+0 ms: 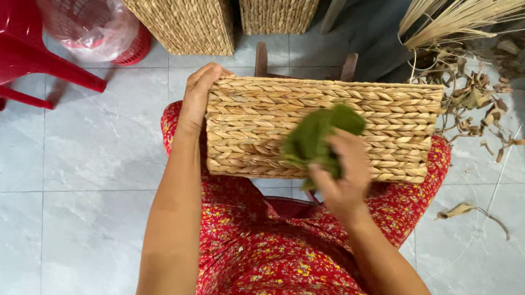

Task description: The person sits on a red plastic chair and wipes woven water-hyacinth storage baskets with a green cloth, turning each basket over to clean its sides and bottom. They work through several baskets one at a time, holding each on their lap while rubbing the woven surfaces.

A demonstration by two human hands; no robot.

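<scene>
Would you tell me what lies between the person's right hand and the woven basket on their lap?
In the head view, a crumpled green cloth lies between the right hand and the side of the woven basket; the hand presses it against the weave.

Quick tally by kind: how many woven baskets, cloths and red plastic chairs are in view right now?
Woven baskets: 3 (on lap, top left, top middle)
Green cloth: 1, in right hand
Red plastic chair: 1
Total: 5
</scene>
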